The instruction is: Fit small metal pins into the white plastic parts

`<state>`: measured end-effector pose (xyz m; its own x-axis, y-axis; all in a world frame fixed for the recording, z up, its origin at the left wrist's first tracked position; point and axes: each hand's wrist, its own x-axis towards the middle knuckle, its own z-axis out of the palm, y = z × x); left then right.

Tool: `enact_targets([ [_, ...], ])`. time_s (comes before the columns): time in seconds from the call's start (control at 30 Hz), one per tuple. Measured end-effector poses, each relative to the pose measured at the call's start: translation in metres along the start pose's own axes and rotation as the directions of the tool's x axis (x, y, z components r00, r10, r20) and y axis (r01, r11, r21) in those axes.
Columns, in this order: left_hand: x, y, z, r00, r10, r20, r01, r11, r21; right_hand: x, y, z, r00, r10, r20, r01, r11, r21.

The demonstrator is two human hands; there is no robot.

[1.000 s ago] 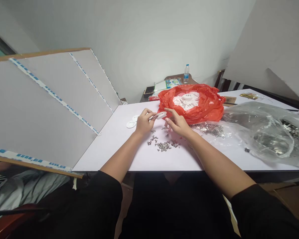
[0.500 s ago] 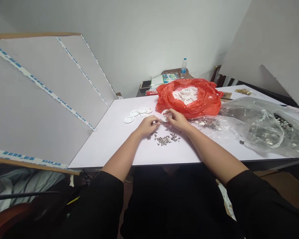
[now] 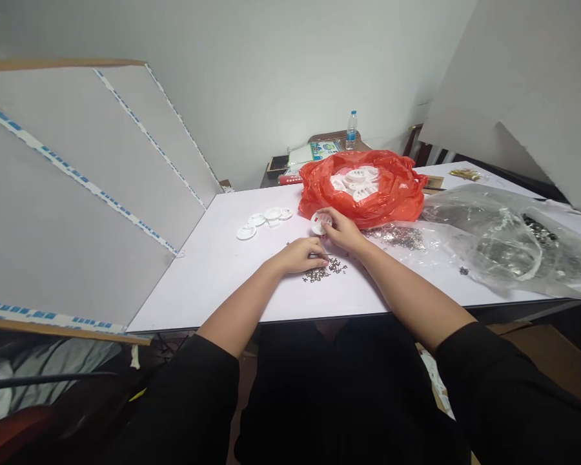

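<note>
The disc (image 3: 319, 223) held by the right hand (image 3: 341, 231) is white, and so are the 4 discs (image 3: 265, 221) lying toward the table's (image 3: 213, 271) far left corner. The table top is pale white. Small screws (image 3: 325, 272) under the left hand (image 3: 304, 254) are silvery grey. The bag (image 3: 368, 200) at the far edge is bright orange-red (white discs inside). The other bag (image 3: 508, 245) is clear. Both sleeves are black. The panels (image 3: 77, 194) are grey with blue-and-white patterned tape strips

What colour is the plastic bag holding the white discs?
Red-orange plastic bag, clearest in the head view.
</note>
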<state>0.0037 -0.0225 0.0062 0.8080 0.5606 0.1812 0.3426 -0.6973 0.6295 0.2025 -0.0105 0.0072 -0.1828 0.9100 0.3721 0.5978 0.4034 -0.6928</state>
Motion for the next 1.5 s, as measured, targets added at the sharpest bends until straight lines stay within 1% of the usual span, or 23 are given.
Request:
enact_targets([
  [0.2,0.002,0.001,0.001,0.999,-0.031,0.027,0.031,1.000,-0.004,-0.001,-0.003,0.001,1.000,-0.001,-0.015,0.001,1.000,0.015],
  [0.33,0.003,0.001,0.002,0.999,-0.037,0.034,0.036,0.999,0.034,-0.001,-0.006,0.001,0.998,0.054,0.013,-0.054,0.998,0.015],
  [0.4,0.003,0.002,0.004,0.999,-0.040,0.032,0.038,0.998,0.051,-0.001,-0.007,0.001,0.998,0.062,0.030,-0.063,0.997,0.046],
  [0.5,0.004,0.002,0.006,0.999,-0.030,-0.011,0.030,0.999,0.020,0.000,-0.005,0.001,0.999,0.036,0.033,-0.040,0.991,0.125],
  [0.57,0.004,0.002,0.005,0.996,-0.029,-0.087,0.025,0.998,-0.051,0.001,-0.002,0.003,1.000,0.026,0.015,-0.028,0.985,0.170],
  [0.67,0.001,-0.001,0.001,0.971,-0.079,-0.225,0.040,0.984,-0.173,0.004,0.002,0.006,1.000,0.024,-0.010,-0.021,0.970,0.242],
  [0.73,-0.001,-0.003,-0.003,0.947,-0.129,-0.294,0.056,0.968,-0.246,0.006,0.003,0.008,0.999,0.051,-0.005,-0.047,0.954,0.297],
  [0.8,-0.003,-0.006,-0.007,0.926,-0.191,-0.325,0.081,0.943,-0.324,0.006,0.000,0.008,0.995,0.097,0.014,-0.096,0.927,0.362],
  [0.87,-0.004,-0.009,-0.010,0.904,-0.260,-0.339,0.116,0.913,-0.392,0.005,-0.006,0.007,0.988,0.141,0.065,-0.155,0.886,0.436],
  [0.97,-0.003,-0.012,-0.010,0.862,-0.328,-0.388,0.152,0.895,-0.420,0.001,-0.016,0.005,0.970,0.185,0.161,-0.242,0.821,0.516],
  [1.07,-0.002,-0.014,-0.009,0.829,-0.364,-0.424,0.180,0.892,-0.414,-0.001,-0.024,0.003,0.963,0.213,0.164,-0.268,0.796,0.543],
  [1.13,-0.002,-0.016,-0.009,0.828,-0.354,-0.435,0.181,0.903,-0.391,-0.003,-0.025,0.002,0.968,0.203,0.149,-0.252,0.800,0.544],
  [1.23,-0.002,-0.017,-0.010,0.829,-0.306,-0.467,0.139,0.923,-0.358,-0.004,-0.024,0.001,0.979,0.154,0.132,-0.200,0.836,0.512],
  [1.33,-0.002,-0.018,-0.011,0.800,-0.297,-0.522,0.101,0.923,-0.371,-0.003,-0.020,0.001,0.987,0.109,0.116,-0.149,0.888,0.434],
  [1.5,-0.002,-0.015,-0.012,0.753,-0.344,-0.561,0.148,0.919,-0.366,0.000,-0.012,0.001,0.992,0.073,0.099,-0.103,0.936,0.336],
])
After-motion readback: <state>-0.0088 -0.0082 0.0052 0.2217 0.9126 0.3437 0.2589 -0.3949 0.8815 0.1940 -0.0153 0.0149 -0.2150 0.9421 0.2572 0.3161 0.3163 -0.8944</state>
